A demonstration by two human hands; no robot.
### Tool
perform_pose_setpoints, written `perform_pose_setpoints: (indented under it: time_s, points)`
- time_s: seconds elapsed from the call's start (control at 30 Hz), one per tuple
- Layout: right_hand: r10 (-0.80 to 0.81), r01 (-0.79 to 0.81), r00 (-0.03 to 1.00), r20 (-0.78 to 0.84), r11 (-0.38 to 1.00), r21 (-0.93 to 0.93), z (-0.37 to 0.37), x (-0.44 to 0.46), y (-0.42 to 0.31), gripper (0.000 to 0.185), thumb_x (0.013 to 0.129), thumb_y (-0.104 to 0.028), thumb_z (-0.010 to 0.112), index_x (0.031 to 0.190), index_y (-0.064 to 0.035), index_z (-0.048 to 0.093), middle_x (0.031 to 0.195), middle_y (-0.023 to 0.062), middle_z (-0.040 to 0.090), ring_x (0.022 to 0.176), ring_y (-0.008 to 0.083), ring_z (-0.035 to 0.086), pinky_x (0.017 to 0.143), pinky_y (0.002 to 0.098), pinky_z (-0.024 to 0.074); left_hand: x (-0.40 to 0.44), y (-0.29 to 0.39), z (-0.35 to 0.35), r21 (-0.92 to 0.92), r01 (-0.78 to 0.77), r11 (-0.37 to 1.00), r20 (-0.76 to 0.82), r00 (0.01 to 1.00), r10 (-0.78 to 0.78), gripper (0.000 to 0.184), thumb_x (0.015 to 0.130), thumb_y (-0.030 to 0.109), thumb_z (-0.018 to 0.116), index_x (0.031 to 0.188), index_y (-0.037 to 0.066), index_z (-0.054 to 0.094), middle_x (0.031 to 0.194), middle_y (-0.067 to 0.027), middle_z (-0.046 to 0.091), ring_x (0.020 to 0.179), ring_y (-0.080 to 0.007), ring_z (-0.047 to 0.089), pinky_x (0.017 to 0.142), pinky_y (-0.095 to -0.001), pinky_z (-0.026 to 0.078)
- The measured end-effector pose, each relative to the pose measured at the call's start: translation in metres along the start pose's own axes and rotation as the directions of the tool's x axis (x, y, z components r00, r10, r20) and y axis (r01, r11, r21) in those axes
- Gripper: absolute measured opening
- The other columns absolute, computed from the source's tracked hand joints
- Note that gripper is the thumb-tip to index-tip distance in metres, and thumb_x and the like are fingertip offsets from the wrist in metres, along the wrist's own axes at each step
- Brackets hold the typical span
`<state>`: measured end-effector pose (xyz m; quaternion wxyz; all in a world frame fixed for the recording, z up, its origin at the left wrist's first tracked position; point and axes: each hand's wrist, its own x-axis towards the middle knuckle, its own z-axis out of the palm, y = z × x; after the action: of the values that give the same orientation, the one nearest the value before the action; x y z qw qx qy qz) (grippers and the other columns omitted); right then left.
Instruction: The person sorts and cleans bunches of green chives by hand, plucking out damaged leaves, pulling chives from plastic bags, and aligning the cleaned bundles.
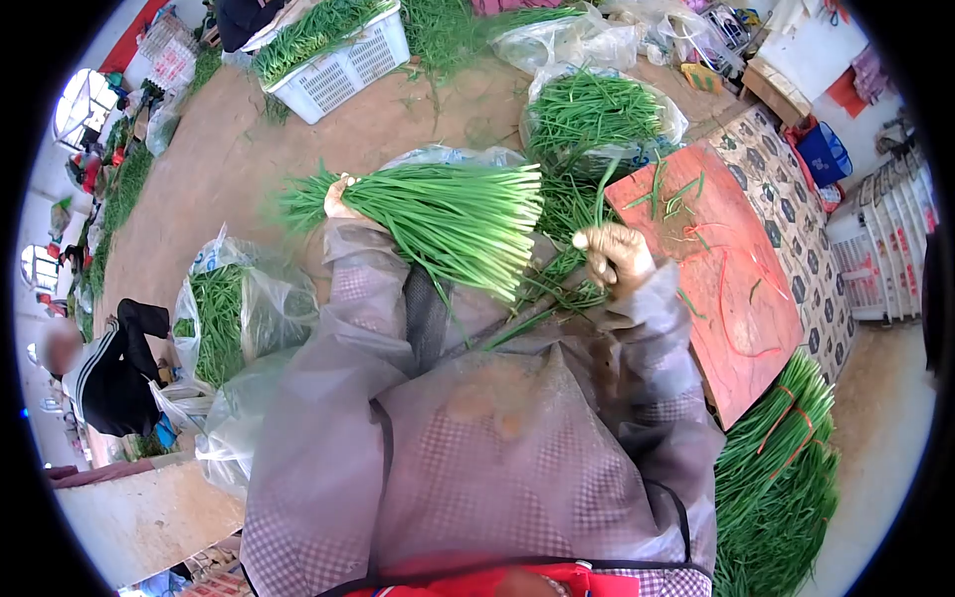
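Note:
My left hand [341, 197] is wrapped round the leafy end of a thick bunch of garlic chives [448, 214], held above my lap with the pale cut ends fanned to the right. My right hand [614, 257] is apart from the bunch, fingers curled in. A green blade rises close to it, but whether the fingers hold it I cannot tell. Loose chives [572, 204] lie beneath and between the hands. Beside my right hand is a reddish board [716, 269] with red ties [731, 338] and leaf scraps on it.
Tied chive bundles [781, 468] are piled at my lower right. Bags of chives stand ahead [597, 109] and at left [214, 318]. A white crate [343, 75] of chives is at the back. Another person [104, 373] sits at far left. Stacked white crates [875, 239] stand right.

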<state>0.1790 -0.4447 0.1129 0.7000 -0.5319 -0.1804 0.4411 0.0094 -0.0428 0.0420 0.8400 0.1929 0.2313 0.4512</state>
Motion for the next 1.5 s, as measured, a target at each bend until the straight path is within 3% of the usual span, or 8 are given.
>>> perform_pose_setpoints:
  time_s: [0.13,0.3,1.0,1.07,1.27,1.37,1.47,1.5]
  points:
    - [-0.102,0.143,0.988,0.114,0.351,-0.925,-0.032,0.003,0.029,0.079,0.072,-0.037,0.077,0.131,0.0067,0.046,0.12,0.0205,0.058,0.094,0.0247,0.062,0.085,0.0319,0.0487,0.021,-0.003,-0.033,-0.024,0.103,0.994,-0.023,0.994,-0.103,0.004,0.081,0.01,0.05,0.078,0.007,0.051,0.07,-0.0062,0.057,0.064,-0.0243,0.056,0.065,-0.0413,0.05]
    - [-0.01,0.088,0.973,0.231,0.94,-0.33,0.044,0.012,0.063,0.057,0.081,-0.019,0.068,0.131,-0.0011,0.046,0.092,0.0061,0.062,0.073,0.0125,0.053,0.069,0.0274,0.0445,-0.014,-0.011,-0.016,0.056,0.18,0.982,-0.073,0.982,-0.176,0.024,0.084,0.024,0.047,0.088,0.003,0.058,0.086,-0.0134,0.064,0.079,-0.0319,0.06,0.078,-0.0491,0.049]
    - [0.011,-0.049,0.989,-0.148,0.965,-0.257,0.015,0.008,0.038,0.023,0.085,-0.022,0.063,0.094,-0.0017,0.069,0.057,-0.0048,0.048,0.047,0.0044,0.034,0.045,0.0224,0.0238,-0.032,-0.01,-0.027,0.032,0.208,0.978,-0.116,0.972,-0.203,0.024,0.084,0.023,0.047,0.089,0.002,0.059,0.089,-0.0145,0.064,0.081,-0.0327,0.06,0.079,-0.0496,0.049]
    - [0.039,-0.124,0.964,-0.264,0.942,-0.311,-0.016,0.005,0.035,0.025,0.086,-0.023,0.06,0.089,0.0012,0.066,0.069,0.0078,0.064,0.063,0.0183,0.061,0.06,0.0314,0.0492,-0.032,-0.011,-0.027,0.029,0.211,0.977,-0.118,0.971,-0.206,0.024,0.084,0.023,0.047,0.089,0.002,0.059,0.089,-0.0146,0.064,0.082,-0.0328,0.06,0.08,-0.0497,0.049]
    - [-0.389,0.314,0.891,0.233,0.159,-0.936,-0.037,0.037,0.076,0.055,0.082,-0.027,0.066,0.129,-0.0038,0.05,0.099,0.0178,0.067,0.089,0.0284,0.064,0.078,0.0382,0.0491,-0.029,-0.019,-0.018,0.034,0.23,0.973,-0.107,0.968,-0.226,0.025,0.084,0.023,0.047,0.089,0.002,0.059,0.09,-0.0149,0.065,0.082,-0.0331,0.061,0.08,-0.0499,0.049]
    - [-0.263,0.324,0.945,0.193,0.686,-0.651,0.022,0.063,0.082,0.063,0.082,-0.02,0.068,0.135,0.001,0.041,0.113,0.0153,0.063,0.099,0.023,0.062,0.086,0.0333,0.0493,-0.031,-0.022,-0.014,0.035,0.242,0.97,-0.107,0.966,-0.237,0.025,0.084,0.023,0.047,0.09,0.002,0.059,0.09,-0.015,0.065,0.083,-0.0332,0.061,0.08,-0.0499,0.049]
    - [0.064,-0.136,0.983,0.171,0.881,0.453,0.051,0.081,0.094,0.041,0.088,-0.014,0.062,0.124,0.0037,0.052,0.1,0.0079,0.066,0.086,0.0143,0.061,0.076,0.0265,0.0495,-0.034,-0.021,-0.015,0.045,0.239,0.97,-0.104,0.967,-0.233,0.025,0.084,0.023,0.047,0.09,0.002,0.059,0.091,-0.0152,0.065,0.083,-0.0333,0.061,0.08,-0.05,0.049]
    - [-0.209,0.201,0.973,0.095,0.976,0.084,0.04,0.082,0.101,0.032,0.09,-0.015,0.059,0.117,0.0025,0.056,0.092,0.0051,0.065,0.079,0.0123,0.059,0.071,0.0251,0.0475,-0.034,-0.02,-0.016,0.046,0.238,0.97,-0.105,0.967,-0.232,0.025,0.084,0.023,0.047,0.09,0.002,0.059,0.091,-0.0152,0.065,0.083,-0.0333,0.061,0.08,-0.05,0.049]
